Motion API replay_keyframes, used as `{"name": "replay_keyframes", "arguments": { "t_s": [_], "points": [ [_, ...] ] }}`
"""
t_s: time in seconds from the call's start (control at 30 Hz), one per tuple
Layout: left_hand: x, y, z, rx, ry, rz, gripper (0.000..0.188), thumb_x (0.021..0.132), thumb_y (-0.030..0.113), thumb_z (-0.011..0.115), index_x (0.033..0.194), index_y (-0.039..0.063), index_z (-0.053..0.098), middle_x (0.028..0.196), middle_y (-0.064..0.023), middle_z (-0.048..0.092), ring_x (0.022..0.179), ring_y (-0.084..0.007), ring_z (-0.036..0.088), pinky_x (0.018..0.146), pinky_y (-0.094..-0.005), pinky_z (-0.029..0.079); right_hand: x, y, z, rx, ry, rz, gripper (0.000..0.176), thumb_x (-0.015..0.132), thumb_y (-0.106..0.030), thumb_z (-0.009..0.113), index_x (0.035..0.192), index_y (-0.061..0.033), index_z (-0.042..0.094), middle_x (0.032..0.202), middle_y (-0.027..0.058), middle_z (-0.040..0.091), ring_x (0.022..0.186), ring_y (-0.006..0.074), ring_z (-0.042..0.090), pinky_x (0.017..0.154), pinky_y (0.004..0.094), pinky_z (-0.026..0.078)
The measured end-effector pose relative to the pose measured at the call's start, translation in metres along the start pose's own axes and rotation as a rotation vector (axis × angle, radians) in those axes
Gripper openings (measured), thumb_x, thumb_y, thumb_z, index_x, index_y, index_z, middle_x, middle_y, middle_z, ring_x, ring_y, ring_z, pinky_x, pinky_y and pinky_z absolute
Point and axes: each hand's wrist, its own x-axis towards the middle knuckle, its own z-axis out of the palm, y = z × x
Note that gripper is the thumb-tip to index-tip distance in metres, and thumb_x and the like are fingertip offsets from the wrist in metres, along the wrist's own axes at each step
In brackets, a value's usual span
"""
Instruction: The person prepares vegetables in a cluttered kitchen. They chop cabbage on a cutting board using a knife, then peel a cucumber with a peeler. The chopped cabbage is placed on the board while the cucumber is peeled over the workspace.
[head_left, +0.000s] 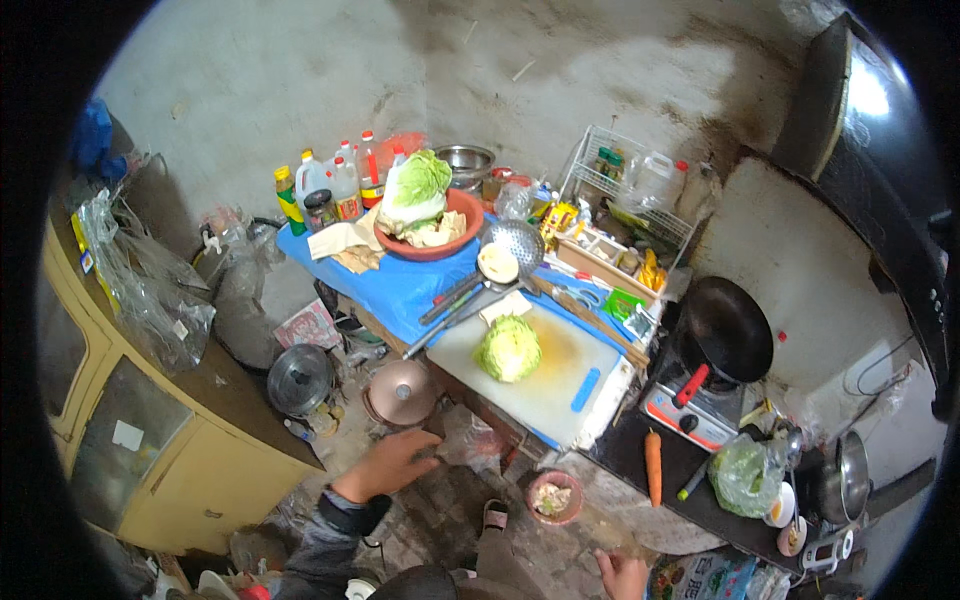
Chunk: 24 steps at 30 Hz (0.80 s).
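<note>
My left hand (394, 463) reaches over the floor below the cutting board, fingers apart, with nothing in it. Near the bottom edge, my right hand (624, 576) is partly cut off; I cannot tell whether it holds anything. A round green cabbage (510, 349) sits on the white cutting board (465, 360), with a blue strip-like object (586, 389) to its right. Just beyond the board lie a perforated skimmer (525, 244) and long-handled utensils. A napa cabbage (420, 187) rests in a reddish-brown bowl (478, 225) with loose leaves.
A black wok (724, 322) stands on a portable stove (697, 424) at right, beside a carrot (654, 469) and a bagged green vegetable (746, 476). On the floor are a lidded pot (403, 390) and a pink bowl of scraps (555, 498). A yellow cabinet (202, 469) stands left.
</note>
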Motion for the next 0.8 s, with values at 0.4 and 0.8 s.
{"name": "replay_keyframes", "arguments": {
  "t_s": [0.4,0.8],
  "points": [
    [0.195,-0.014,-0.184,0.313,0.198,-0.125,0.022,0.087,0.012,0.067,0.102,-0.003,0.065,0.097,-0.0207,0.067,0.091,-0.0378,0.065,0.080,-0.0410,0.051,0.252,-0.109,0.103,0.502,0.111,-0.185,0.017,0.088,-0.003,0.064,0.103,0.0045,0.063,0.087,0.0189,0.057,0.075,0.0312,0.060,0.066,0.0371,0.049],
    [0.663,-0.214,-0.164,0.640,-0.502,0.293,0.016,0.078,0.017,0.063,0.084,0.005,0.071,0.075,-0.0160,0.067,0.072,-0.0317,0.066,0.068,-0.0422,0.051,0.276,-0.131,0.156,0.151,0.359,0.019,0.003,0.084,0.001,0.064,0.084,0.0002,0.061,0.074,0.0148,0.053,0.065,0.0332,0.053,0.058,0.0401,0.042]
  ]
}}
